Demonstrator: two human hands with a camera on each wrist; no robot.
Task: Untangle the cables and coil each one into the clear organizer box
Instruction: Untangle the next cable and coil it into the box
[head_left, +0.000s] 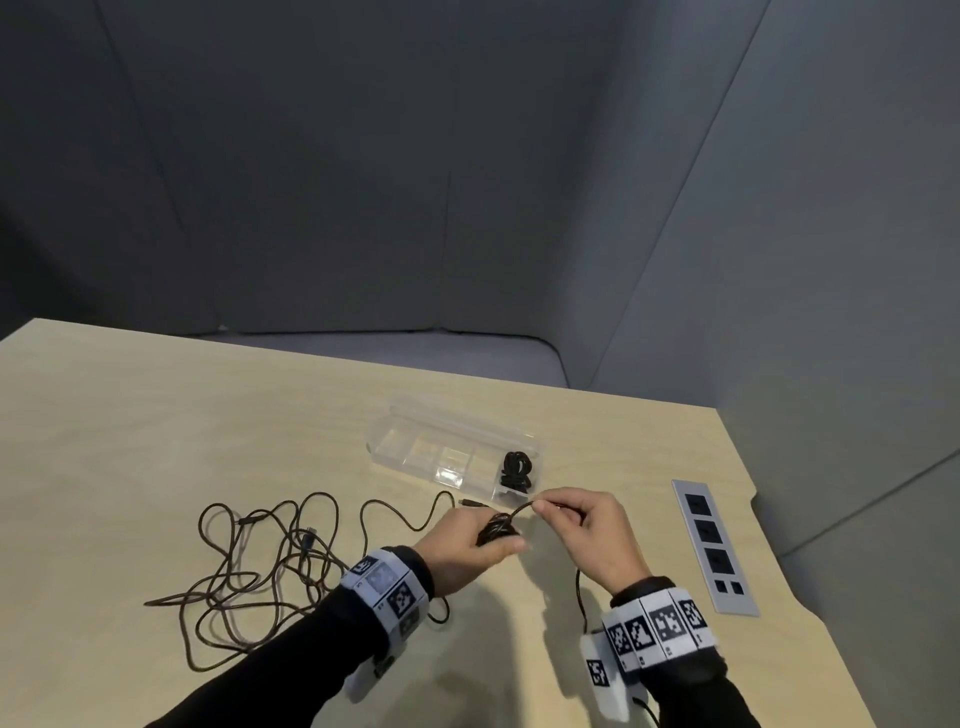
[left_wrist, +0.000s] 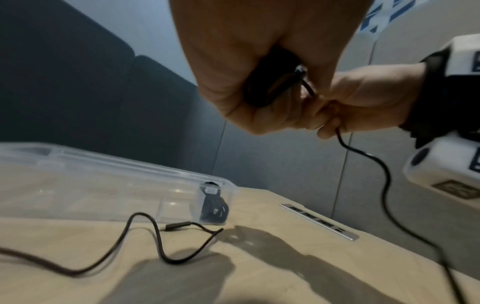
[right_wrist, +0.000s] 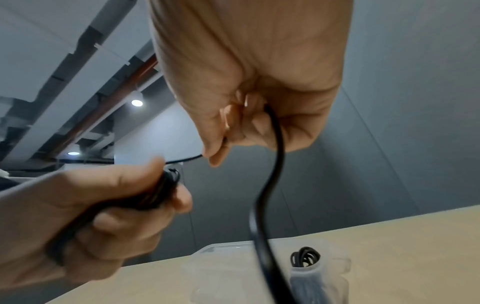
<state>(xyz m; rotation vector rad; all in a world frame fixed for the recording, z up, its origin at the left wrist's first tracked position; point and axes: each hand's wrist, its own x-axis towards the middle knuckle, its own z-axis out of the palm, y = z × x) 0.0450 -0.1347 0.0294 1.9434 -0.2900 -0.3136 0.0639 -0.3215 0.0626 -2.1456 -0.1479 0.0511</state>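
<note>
Holding a small black coil (head_left: 497, 529) inside my left hand (head_left: 464, 550), I keep the fingers curled around it and the thumb pressed over its top, low in the middle of the head view. My right hand (head_left: 589, 535) is just beside it, a little to the right, and pinches the free length of the same black cable (left_wrist: 384, 176) between thumb and forefinger, with the other fingers folded. From this pinch the cable hangs down toward the bottom edge of the frame.

Above my hands, near the middle of the frame, lies the clear organizer box (head_left: 415, 441) with its lid open; one finished black coil (head_left: 515, 469) sits in its right end compartment. At the lower left, a second, brownish cable (head_left: 260, 561) lies loose in many loops on the table (head_left: 156, 415), and one end of it reaches close to the box.

The table is light wood. At the right of the frame a grey socket strip (head_left: 714, 545) is set into it. Grey padded walls (head_left: 467, 182) fill the upper part of the frame.
</note>
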